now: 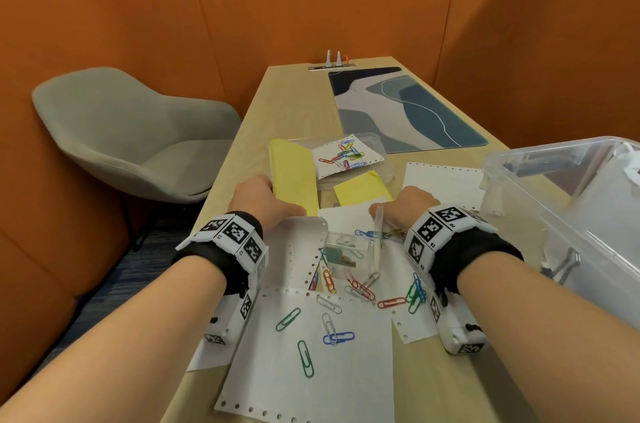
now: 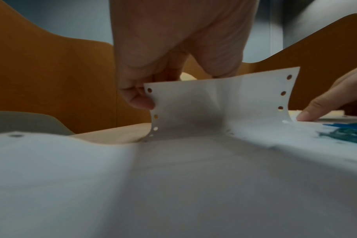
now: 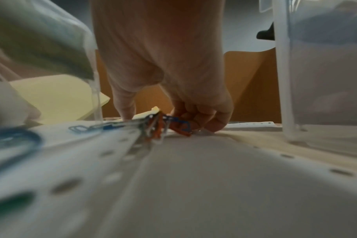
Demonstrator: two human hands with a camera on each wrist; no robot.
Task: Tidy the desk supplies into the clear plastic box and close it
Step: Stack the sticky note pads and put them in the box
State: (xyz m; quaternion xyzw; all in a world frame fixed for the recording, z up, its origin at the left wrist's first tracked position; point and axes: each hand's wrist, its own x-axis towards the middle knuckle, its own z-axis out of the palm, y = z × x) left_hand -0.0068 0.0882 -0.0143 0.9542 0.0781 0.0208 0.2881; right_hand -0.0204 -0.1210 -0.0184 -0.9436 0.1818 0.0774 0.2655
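My left hand (image 1: 265,203) pinches the raised edge of a white perforated sheet (image 2: 214,104) between thumb and fingers, beside a yellow paper pad (image 1: 292,173). Its grip shows in the left wrist view, left hand (image 2: 173,77). My right hand (image 1: 401,208) rests on the papers; in the right wrist view its fingers (image 3: 202,119) curl round a bunch of orange and blue paper clips (image 3: 177,127) while one digit presses down. Loose coloured paper clips (image 1: 332,336) lie over the white sheets (image 1: 311,353). The big clear plastic box (image 1: 540,194) stands open at the right.
A small clear case (image 1: 346,246) sits between my wrists. Behind it, a shallow clear tray (image 1: 377,142) holds a sheet with more clips. A blue desk mat (image 1: 408,107) lies further back. A grey chair (image 1: 131,138) stands left of the wooden desk (image 1: 460,384).
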